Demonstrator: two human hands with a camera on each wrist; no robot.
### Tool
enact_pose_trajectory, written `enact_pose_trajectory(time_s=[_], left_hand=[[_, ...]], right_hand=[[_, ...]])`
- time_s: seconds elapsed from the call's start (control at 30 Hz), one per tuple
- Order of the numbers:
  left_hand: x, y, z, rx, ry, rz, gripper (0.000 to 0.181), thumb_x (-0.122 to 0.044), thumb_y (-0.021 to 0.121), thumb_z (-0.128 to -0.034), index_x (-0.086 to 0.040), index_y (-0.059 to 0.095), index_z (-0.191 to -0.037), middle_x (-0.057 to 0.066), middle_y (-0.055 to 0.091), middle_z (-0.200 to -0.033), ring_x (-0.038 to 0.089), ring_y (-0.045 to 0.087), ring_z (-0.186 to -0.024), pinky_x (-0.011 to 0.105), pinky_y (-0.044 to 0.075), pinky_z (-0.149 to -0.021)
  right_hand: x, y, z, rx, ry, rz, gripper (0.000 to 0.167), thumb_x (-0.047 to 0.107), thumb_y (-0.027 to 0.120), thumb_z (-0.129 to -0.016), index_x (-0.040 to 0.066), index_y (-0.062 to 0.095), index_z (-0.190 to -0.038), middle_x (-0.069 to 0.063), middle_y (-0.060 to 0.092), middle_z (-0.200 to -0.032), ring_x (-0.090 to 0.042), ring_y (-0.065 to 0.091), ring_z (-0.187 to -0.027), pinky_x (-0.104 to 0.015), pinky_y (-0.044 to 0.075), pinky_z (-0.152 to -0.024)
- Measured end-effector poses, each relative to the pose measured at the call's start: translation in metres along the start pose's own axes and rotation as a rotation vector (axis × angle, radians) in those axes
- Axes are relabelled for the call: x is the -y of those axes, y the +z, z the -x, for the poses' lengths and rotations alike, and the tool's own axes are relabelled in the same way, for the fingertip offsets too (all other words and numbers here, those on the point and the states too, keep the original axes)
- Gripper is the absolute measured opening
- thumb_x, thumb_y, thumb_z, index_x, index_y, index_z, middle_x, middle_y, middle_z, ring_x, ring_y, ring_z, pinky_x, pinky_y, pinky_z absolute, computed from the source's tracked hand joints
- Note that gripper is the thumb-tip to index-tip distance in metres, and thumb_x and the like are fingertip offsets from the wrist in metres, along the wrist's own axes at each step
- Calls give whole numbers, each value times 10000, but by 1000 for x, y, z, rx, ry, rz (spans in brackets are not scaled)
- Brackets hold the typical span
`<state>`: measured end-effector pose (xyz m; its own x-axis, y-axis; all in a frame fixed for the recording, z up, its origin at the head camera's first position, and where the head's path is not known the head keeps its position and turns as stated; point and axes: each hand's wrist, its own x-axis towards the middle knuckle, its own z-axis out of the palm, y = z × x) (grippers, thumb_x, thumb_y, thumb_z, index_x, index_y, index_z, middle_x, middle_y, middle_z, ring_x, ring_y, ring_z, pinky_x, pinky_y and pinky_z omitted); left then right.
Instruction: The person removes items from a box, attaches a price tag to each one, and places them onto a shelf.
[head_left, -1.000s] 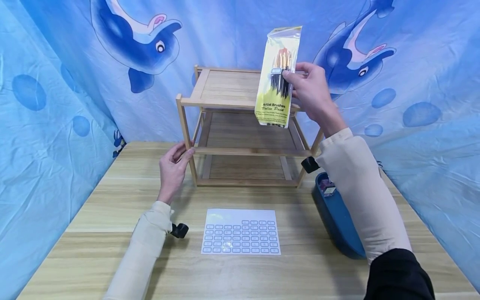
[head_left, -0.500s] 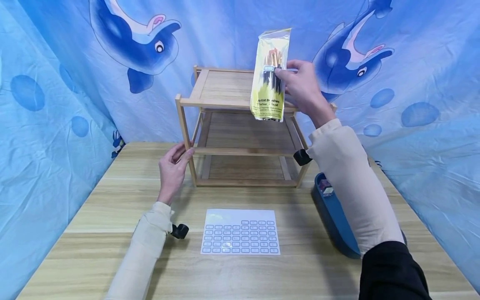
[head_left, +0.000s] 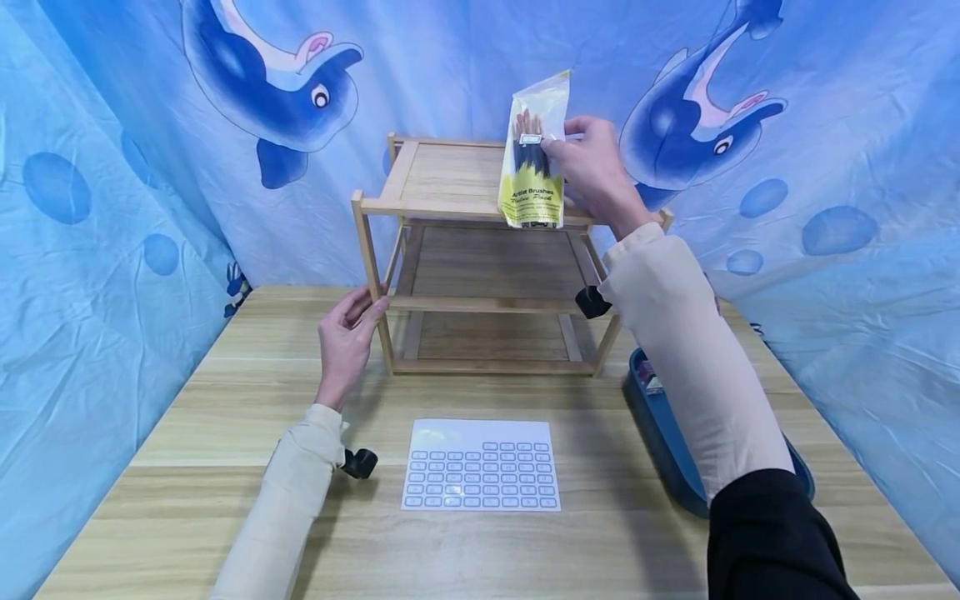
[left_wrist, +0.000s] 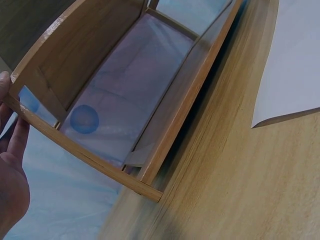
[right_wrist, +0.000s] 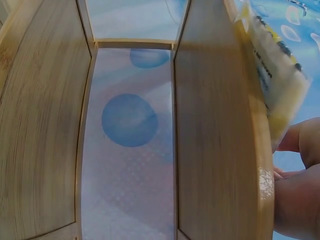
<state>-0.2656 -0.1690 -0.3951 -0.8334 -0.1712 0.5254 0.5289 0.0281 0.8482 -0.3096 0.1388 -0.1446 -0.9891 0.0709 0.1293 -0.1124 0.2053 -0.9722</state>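
Observation:
My right hand (head_left: 596,173) pinches a clear and yellow pack of artist brushes (head_left: 534,196) at its right edge. It holds the pack upright in front of the top tier of a three-tier wooden shelf rack (head_left: 450,175); whether the pack touches the wood I cannot tell. In the right wrist view the brush pack (right_wrist: 280,80) is partly hidden by the top board's edge. My left hand (head_left: 345,343) grips the rack's left front leg at the middle tier. The left wrist view has that hand (left_wrist: 12,185) at its left border, thumb and fingers about the wood.
A white sheet printed with rows of small boxes (head_left: 482,483) lies on the wooden table (head_left: 202,467) before the rack. To the right, a blue oval tub (head_left: 675,442) holds a small purple box (head_left: 649,377), partly behind my right sleeve. A blue dolphin-print curtain (head_left: 450,67) hangs behind.
My right hand has carried the brush pack leftward and slightly away from me, and the pack has turned a little. The left hand stays on the rack's leg.

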Motion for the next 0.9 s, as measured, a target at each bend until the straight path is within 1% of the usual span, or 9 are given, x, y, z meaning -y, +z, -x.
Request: enact_pose_trajectory(time_s=[0.17, 0.27, 0.43, 0.53, 0.63, 0.73, 0.8, 0.9], left_hand=[[0, 1, 0, 4, 2, 17, 378, -137, 695, -1009, 49, 636, -1333, 205, 683, -1278, 104, 696, -1105, 250, 536, -934], [-1, 1, 0, 6, 0, 17, 378, -130, 691, -1011, 56, 631, -1334, 215, 678, -1282, 98, 698, -1095, 247, 535, -933], [-1, 0, 0, 3, -3, 4, 388, -155, 700, -1008, 36, 638, -1340, 202, 685, -1277, 100, 699, -1093, 243, 539, -924], [-1, -1, 0, 2, -2, -2, 387, -166, 703, -1007, 19, 645, -1343, 189, 690, -1275, 105, 698, -1099, 241, 541, -919], [0, -1, 0, 2, 0, -3, 385, -167, 701, -1009, 12, 647, -1345, 184, 690, -1278, 106, 697, -1103, 244, 542, -920], [-1, -1, 0, 0, -1, -1, 387, -157, 701, -1008, 21, 642, -1347, 187, 690, -1277, 100, 696, -1101, 242, 541, -921], [-2, 0, 0, 3, -2, 5, 395, -148, 701, -1007, 44, 634, -1345, 193, 688, -1275, 99, 696, -1102, 242, 539, -924], [-3, 0, 0, 5, -12, 13, 396, -130, 703, -1003, 64, 626, -1340, 204, 684, -1275, 94, 696, -1100, 241, 534, -932]], right_hand=[[1, 1, -3, 7, 30, 120, 393, 99, 572, -1053, 2, 498, -1426, -166, 636, -1292, -212, 675, -1057, -283, 563, -884], [0, 3, -5, 10, 28, 167, 400, 97, 569, -1053, -14, 501, -1431, -173, 632, -1303, -202, 674, -1051, -270, 559, -881], [-2, 5, -8, 7, 8, 230, 403, 119, 586, -1048, -25, 524, -1419, -171, 637, -1307, -172, 674, -1021, -260, 546, -885], [-2, 6, -9, 14, -3, 286, 422, 142, 598, -1047, -18, 532, -1432, -164, 641, -1305, -152, 668, -996, -254, 543, -871], [-2, 6, -10, 21, -20, 344, 439, 153, 605, -1043, -12, 537, -1443, -159, 634, -1311, -137, 646, -1005, -246, 528, -871], [-2, 7, -10, 25, -42, 431, 456, 175, 616, -1037, -4, 541, -1450, -147, 625, -1326, -130, 616, -1046, -232, 502, -889], [-2, 7, -10, 32, -47, 470, 457, 183, 626, -1034, 3, 550, -1447, -141, 626, -1325, -139, 615, -1060, -233, 502, -894], [-3, 7, -9, 36, -73, 527, 421, 181, 636, -1027, 0, 590, -1405, -126, 632, -1291, -132, 600, -1039, -223, 487, -883]])
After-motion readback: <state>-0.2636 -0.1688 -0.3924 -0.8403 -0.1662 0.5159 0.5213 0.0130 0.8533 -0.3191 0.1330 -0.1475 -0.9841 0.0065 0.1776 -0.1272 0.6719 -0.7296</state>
